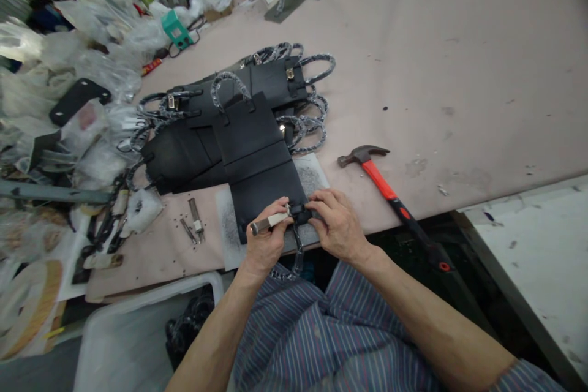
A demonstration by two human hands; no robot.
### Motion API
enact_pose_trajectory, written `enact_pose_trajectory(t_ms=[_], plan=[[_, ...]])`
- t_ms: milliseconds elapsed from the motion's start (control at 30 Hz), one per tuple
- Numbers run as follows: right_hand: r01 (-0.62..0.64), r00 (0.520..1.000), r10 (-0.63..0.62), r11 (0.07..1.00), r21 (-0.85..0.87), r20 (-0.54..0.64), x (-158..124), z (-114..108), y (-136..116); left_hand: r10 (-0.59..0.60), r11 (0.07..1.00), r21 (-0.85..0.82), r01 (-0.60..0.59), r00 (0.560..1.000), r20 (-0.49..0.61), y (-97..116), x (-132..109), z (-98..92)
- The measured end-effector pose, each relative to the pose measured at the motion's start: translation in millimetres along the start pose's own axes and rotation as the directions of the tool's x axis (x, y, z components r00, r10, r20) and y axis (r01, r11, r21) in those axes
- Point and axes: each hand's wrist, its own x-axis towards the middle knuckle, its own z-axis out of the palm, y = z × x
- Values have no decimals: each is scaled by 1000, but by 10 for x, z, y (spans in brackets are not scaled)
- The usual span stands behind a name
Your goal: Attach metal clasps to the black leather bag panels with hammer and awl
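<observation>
A black leather bag panel (261, 165) with a wrapped handle lies over a pale grey pad (315, 171) at the table's front edge. My left hand (266, 245) is closed around a short metal punch (270, 222), which is tilted, its narrow end by a black strap tab (301, 211) at the panel's near end. From the other side, the fingertips of my right hand (337, 223) pinch that tab. A plastic-wrapped handle (297, 251) hangs below it over the edge. To the right lies a claw hammer (379, 180) with a red and black grip.
Several black bag pieces (184, 153) with wrapped handles are stacked behind the panel. Two small metal tools (195, 220) lie left of the pad. Plastic bags (110, 67) and a teal box (177, 29) crowd the left side. A translucent bin (110, 318) stands below the table edge.
</observation>
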Motion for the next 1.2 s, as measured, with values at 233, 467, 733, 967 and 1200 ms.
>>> enact_pose_trajectory(t_ms=[233,467,733,967,1200], plan=[[-7,1000,7,1000,-6,3,-5,4,13,-25,1000,5,25,999,41,-2,29,-6],[-22,1000,21,1000,15,2,-3,-4,2,-18,998,67,12,996,93,-38,107,-4],[-5,1000,5,1000,-8,6,0,3,-3,70,992,101,-81,991,114,-31,166,29],[19,1000,-19,1000,2,24,7,-15,10,130,981,133,-144,985,111,-17,168,57],[3,1000,-4,999,-47,-17,-13,-141,15,115,982,142,-125,990,80,-54,135,54]])
